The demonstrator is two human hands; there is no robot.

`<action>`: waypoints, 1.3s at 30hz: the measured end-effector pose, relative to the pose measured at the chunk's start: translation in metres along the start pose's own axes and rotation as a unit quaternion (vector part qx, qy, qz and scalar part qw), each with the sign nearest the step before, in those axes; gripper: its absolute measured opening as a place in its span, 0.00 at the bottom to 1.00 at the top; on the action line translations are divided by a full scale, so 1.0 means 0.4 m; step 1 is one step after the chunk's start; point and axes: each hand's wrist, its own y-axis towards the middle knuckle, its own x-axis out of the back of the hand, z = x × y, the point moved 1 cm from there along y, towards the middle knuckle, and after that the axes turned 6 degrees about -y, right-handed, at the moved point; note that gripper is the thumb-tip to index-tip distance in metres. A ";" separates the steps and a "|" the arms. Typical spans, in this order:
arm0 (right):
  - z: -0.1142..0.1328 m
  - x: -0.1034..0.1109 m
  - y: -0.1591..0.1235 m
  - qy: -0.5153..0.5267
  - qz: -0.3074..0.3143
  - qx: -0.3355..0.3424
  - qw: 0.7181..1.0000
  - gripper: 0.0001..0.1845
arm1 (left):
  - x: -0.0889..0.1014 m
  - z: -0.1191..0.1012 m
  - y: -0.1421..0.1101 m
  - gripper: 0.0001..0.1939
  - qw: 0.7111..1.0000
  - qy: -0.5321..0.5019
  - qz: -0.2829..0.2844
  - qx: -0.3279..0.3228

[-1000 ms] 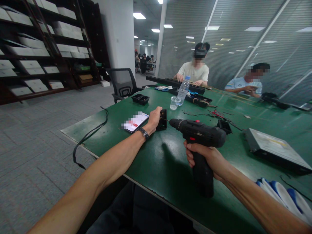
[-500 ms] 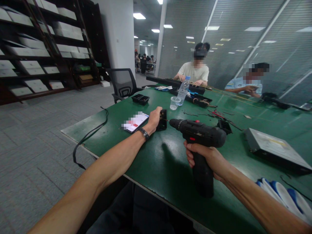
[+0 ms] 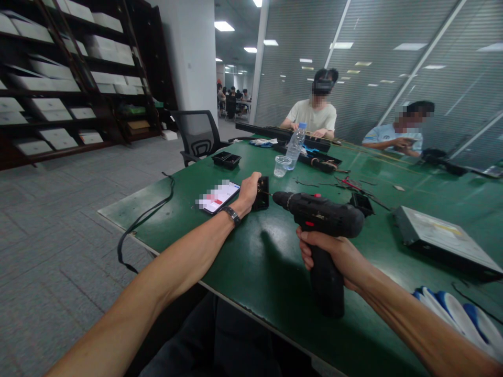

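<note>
My right hand [image 3: 326, 251] is wrapped round the grip of a black cordless drill [image 3: 326, 212], held above the green table. Its thin bit points left toward a small black tray [image 3: 262, 201], which is tipped up on its side. My left hand [image 3: 249, 192] grips that tray by its edge, with the thumb on top and the other fingers hidden behind. Small brass-coloured bits show inside the tray, too small to name. Whether the drill's tip touches one of them I cannot tell. A phone [image 3: 220, 198] with a lit screen lies just left of my left hand.
Beyond the tray stand a clear plastic cup [image 3: 281, 166] and a water bottle [image 3: 296, 146]. Another black tray pair [image 3: 227, 160] sits at the far left. A flat metal box [image 3: 448, 241] and blue-white gloves [image 3: 456, 314] lie right. Two people sit across the green table [image 3: 236, 251].
</note>
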 end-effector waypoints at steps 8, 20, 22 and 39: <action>0.000 -0.001 0.002 -0.003 -0.005 0.000 1.000 0.27 | 0.000 0.009 0.009 0.17 1.000 -0.004 -0.004 0.002; -0.006 0.005 0.002 0.001 -0.005 0.006 1.000 0.22 | -0.002 -0.005 -0.004 0.17 1.000 -0.003 -0.001 0.001; -0.007 0.006 0.002 0.002 -0.010 0.003 1.000 0.22 | -0.002 -0.006 -0.006 0.16 1.000 -0.005 -0.002 0.002; -0.006 0.002 0.005 0.001 -0.001 0.009 1.000 0.22 | -0.002 0.010 0.010 0.17 1.000 -0.003 -0.010 -0.001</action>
